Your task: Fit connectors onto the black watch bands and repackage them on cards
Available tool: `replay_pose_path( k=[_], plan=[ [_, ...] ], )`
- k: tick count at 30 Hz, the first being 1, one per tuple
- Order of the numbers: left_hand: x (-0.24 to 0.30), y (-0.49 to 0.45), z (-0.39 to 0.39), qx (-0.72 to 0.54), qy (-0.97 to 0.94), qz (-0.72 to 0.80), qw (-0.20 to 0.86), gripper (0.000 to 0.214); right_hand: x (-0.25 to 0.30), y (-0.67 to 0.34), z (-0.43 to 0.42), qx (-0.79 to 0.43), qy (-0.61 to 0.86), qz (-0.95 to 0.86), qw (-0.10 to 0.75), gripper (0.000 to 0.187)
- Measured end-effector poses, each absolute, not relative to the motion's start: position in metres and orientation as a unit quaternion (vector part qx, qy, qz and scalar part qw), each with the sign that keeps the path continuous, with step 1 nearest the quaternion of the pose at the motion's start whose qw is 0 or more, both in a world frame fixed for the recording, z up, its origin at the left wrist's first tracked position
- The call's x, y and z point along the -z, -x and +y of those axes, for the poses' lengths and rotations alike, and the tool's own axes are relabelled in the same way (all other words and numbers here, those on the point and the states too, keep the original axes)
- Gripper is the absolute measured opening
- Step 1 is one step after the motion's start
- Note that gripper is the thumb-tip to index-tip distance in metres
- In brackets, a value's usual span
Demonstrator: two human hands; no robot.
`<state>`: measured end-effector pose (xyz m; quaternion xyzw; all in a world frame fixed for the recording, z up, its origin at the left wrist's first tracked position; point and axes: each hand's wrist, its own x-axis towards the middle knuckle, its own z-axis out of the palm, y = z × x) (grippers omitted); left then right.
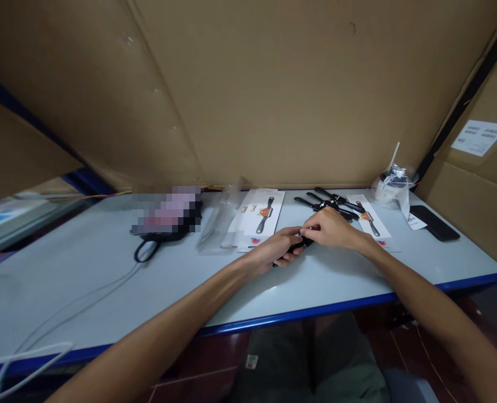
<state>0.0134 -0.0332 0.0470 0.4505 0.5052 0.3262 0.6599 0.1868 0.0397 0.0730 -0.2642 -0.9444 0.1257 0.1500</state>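
A black spokeshave is held just above the front half of the table, mostly hidden by my fingers. My left hand is closed around one handle, whose dark end shows below the fingers. With fingertips pinched together, my right hand grips the middle of the same tool; what the fingertips press on there is too small to make out. Several more black spokeshaves lie in a loose pile just behind my right hand. A stack of white printed cards showing a spokeshave picture lies behind my left hand.
Another printed card lies right of the pile. Clear plastic bags are left of the stack. A partly blurred-out dark item with a loop lies further left. A bagged cup and a black phone sit right. Cardboard walls the back.
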Motion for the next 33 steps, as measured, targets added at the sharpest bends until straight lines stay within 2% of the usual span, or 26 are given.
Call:
replay_pose_path(
  k=[6,10,14,17,22,29,33],
  plan=[
    [-0.048,-0.013,-0.033,-0.318,-0.452,0.511,0.659,0.028,-0.073,-0.187,0.039,-0.059,0.313,-0.933,0.169,0.028],
    [-0.048,-0.013,-0.033,-0.311,-0.459,0.515,0.654,0.020,-0.073,-0.186,0.039,-0.113,0.282,-0.938,0.165,0.031],
    [-0.048,-0.013,-0.034,-0.314,-0.464,0.512,0.651,0.019,-0.074,-0.186,0.040,-0.129,0.291,-0.924,0.212,0.030],
    [-0.050,-0.014,-0.035,-0.321,-0.462,0.510,0.651,0.028,-0.077,-0.189,0.045,-0.114,0.340,-0.903,0.235,0.032],
    [-0.052,-0.016,-0.037,-0.332,-0.460,0.513,0.644,0.043,-0.077,-0.195,0.055,-0.126,0.352,-0.901,0.220,0.029],
    [-0.047,-0.015,-0.036,-0.328,-0.469,0.514,0.639,0.020,-0.069,-0.192,0.054,-0.117,0.341,-0.914,0.188,0.030],
    [-0.045,-0.015,-0.035,-0.335,-0.471,0.503,0.642,0.019,-0.067,-0.190,0.052,-0.118,0.332,-0.919,0.178,0.029]
  ],
)
